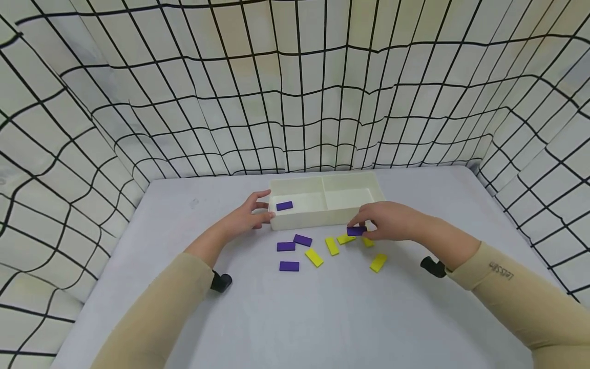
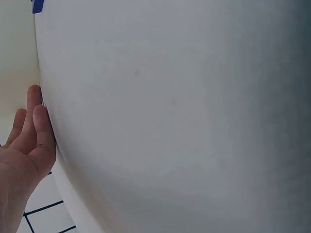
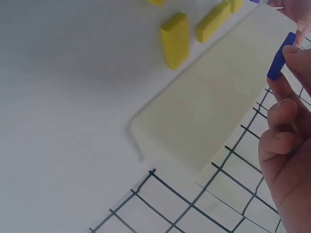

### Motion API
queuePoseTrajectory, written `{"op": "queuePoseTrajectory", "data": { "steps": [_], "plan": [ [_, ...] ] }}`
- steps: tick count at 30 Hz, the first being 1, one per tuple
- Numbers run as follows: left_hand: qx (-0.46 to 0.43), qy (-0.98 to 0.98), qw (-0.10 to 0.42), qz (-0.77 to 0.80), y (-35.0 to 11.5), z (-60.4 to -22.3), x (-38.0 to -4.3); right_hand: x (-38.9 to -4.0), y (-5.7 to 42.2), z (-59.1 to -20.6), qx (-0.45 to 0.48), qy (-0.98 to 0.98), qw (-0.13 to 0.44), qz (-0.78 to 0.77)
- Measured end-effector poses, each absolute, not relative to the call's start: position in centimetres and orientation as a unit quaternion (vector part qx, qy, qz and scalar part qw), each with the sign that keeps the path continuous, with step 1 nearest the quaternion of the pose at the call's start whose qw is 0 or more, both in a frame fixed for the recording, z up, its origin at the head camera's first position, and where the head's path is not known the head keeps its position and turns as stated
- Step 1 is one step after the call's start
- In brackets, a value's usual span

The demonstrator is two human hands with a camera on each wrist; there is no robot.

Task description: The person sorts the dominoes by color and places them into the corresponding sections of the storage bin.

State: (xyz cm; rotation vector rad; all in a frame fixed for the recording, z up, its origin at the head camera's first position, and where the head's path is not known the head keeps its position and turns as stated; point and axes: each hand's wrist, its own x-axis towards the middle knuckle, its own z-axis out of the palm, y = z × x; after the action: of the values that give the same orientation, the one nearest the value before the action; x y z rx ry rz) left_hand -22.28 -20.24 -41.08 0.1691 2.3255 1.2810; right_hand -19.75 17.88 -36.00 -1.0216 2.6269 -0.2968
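Nearest are two beige sleeves [image 1: 152, 312], a small black wrist-worn piece [image 1: 222, 282] below each hand, and the bare front of the white desk [image 1: 295, 323].

Farther in, loose rectangular blocks lie on the desk. On the left are three purple ones: the nearest purple block [image 1: 289, 266], a second purple block [image 1: 286, 246] behind it, and a slanted purple block [image 1: 302, 240] just beside that. To their right are five yellow blocks, among them a slanted one [image 1: 379, 263] farthest right and another [image 1: 314, 257] nearest the purple group; two lie partly hidden by the right hand and its block.

The right hand [image 1: 395, 221] pinches a purple rectangular block [image 1: 356, 231] between thumb and finger, apparently lifted off the desk, before the box's near wall at the right compartment.

Behind the blocks stands a cream-white rectangular box [image 1: 299, 221] with two compartments. The left hand [image 1: 244, 214] rests against its left end, fingers extended and spread, touching rather than clasping it. Inside the left compartment, near that end, lies a purple block [image 1: 284, 205].

Beyond rises a pale wall [image 1: 311, 38] crossed by a black grid.
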Motion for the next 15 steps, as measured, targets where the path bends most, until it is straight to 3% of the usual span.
{"op": "queuePoseTrajectory", "data": {
  "steps": [15],
  "plan": [
    [0.062, 0.849, 0.232, 0.47, -20.1, -41.2, -22.2, -22.6, 16.2, -34.1, -0.364, 0.908, 0.134, -0.161]
  ]
}}
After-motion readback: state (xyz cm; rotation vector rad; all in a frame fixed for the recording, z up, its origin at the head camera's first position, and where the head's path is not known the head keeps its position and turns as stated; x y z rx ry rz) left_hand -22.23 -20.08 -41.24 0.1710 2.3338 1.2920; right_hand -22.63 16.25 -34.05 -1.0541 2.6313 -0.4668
